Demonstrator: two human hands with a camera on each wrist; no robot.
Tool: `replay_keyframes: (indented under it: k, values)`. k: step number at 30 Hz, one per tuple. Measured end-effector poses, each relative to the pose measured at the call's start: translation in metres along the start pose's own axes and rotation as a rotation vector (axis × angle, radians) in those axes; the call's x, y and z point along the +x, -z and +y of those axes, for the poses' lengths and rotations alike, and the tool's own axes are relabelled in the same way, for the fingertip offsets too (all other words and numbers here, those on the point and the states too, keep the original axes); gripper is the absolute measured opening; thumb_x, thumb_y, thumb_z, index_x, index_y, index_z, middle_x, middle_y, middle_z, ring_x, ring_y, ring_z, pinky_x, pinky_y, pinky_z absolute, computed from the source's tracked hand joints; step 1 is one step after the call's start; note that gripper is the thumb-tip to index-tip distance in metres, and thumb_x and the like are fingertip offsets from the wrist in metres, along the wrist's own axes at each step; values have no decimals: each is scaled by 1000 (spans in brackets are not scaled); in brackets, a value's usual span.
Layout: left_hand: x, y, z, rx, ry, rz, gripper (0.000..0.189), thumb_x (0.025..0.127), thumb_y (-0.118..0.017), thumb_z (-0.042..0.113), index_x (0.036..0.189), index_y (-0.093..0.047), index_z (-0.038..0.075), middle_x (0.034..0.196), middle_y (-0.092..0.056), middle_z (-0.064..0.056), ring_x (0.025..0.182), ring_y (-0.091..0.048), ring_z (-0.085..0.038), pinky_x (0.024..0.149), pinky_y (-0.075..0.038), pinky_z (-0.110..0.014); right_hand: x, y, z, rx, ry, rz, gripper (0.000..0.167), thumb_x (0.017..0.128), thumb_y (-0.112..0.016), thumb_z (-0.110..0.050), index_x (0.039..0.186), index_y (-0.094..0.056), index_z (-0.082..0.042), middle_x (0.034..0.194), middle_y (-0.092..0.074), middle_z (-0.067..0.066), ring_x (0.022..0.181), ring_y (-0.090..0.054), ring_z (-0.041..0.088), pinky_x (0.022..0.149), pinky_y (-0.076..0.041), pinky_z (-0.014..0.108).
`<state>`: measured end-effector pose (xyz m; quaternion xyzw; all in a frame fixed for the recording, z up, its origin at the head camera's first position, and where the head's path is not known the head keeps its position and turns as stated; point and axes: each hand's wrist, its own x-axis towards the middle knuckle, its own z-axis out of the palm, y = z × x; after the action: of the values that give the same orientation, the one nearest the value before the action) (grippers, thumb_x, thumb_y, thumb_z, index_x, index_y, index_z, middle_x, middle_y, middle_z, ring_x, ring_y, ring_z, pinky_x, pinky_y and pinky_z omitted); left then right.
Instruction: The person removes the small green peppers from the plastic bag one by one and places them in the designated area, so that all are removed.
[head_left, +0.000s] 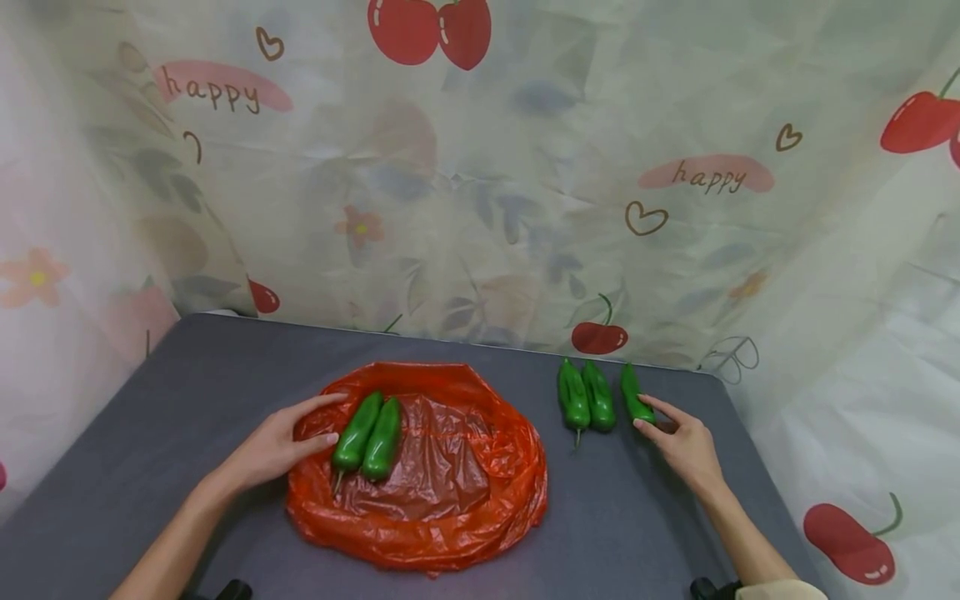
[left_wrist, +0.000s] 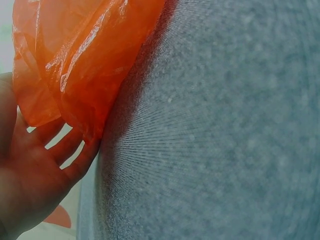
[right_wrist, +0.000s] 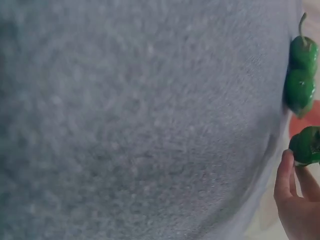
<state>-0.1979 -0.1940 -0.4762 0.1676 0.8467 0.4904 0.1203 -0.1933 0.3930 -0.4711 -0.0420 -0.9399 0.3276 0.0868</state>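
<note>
My left hand [head_left: 281, 439] rests at the left rim of a red plastic bag [head_left: 420, 546], its fingers fairly straight. In the left wrist view, the bag's film [left_wrist: 95, 65] hangs over those spread fingers. Two green peppers [head_left: 371, 437] lie side by side inside the opened bag, close to my left thumb. On the right, my right hand [head_left: 682, 442] pinches the near end of a single green pepper [head_left: 632, 392] between thumb and fingers. That pepper [right_wrist: 306, 145] shows at the right edge of the right wrist view, beside the fingertips.
Just left of my right hand, two more green peppers [head_left: 585, 400] lie together on the grey table [head_left: 600, 517]. A patterned curtain [head_left: 465, 208] hangs behind the table's far edge and along both sides.
</note>
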Motion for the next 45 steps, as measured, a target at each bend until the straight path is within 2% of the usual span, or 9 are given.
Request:
replay_keyframes:
  k: [5,11,18,23,30,35,38,42,45]
  values:
    - [0,0,0,7,-2,6,57,97,-67,30,149,-46,16,143,-47,-26,103,-63,-25,73,-55,-29,5,-3,7,-1,-15,-14,49,92,-73,-33,137,-62,-17,122,-67,20,87,-69,27,59,-46,31]
    - [0,0,0,20,-15,13,57,97,-67,29,148,-47,16,143,-47,-25,110,-60,-28,76,-54,-28,11,-6,12,-3,-22,-44,49,91,-74,-30,137,-62,-16,80,-72,9,64,-60,17,53,-42,30]
    - [-1,1,0,33,-15,14,57,96,-67,30,148,-47,16,143,-48,-25,107,-61,-26,76,-54,-28,16,-11,14,-12,14,-38,48,90,-76,-29,135,-64,-15,99,-73,15,79,-65,20,60,-46,31]
    - [0,1,1,9,-8,6,58,96,-67,29,148,-47,15,143,-47,-26,106,-62,-26,74,-55,-28,18,-10,14,-11,10,-30,48,90,-76,-28,134,-64,-16,94,-73,12,78,-63,21,61,-46,31]
    - [0,1,1,10,-9,5,57,96,-67,29,148,-47,16,143,-47,-25,106,-62,-26,75,-54,-28,16,-7,13,27,2,-36,51,91,-73,-36,137,-62,-15,125,-65,22,107,-65,34,72,-51,32]
    - [-1,1,1,10,-10,9,58,96,-67,30,148,-46,14,142,-48,-25,105,-62,-25,75,-54,-28,14,-4,10,46,9,16,48,92,-73,-35,135,-64,-16,125,-65,20,109,-64,34,73,-51,31]
    - [-2,0,0,29,-15,12,58,96,-67,30,148,-47,15,142,-49,-24,109,-61,-25,78,-53,-28,9,-3,6,33,29,94,44,92,-74,-32,132,-66,-17,121,-68,16,103,-66,29,69,-50,25]
    - [-3,1,1,19,-15,4,58,96,-67,30,148,-47,15,142,-50,-24,107,-62,-25,78,-53,-28,2,0,-4,39,59,198,39,91,-75,-27,129,-68,-19,120,-69,9,93,-64,8,69,-47,12]
    - [-2,1,2,-16,-15,-8,58,97,-67,28,148,-46,13,141,-49,-26,99,-64,-22,73,-55,-28,-3,3,-16,73,76,220,37,91,-75,-26,127,-69,-20,117,-69,6,89,-61,-2,71,-45,8]
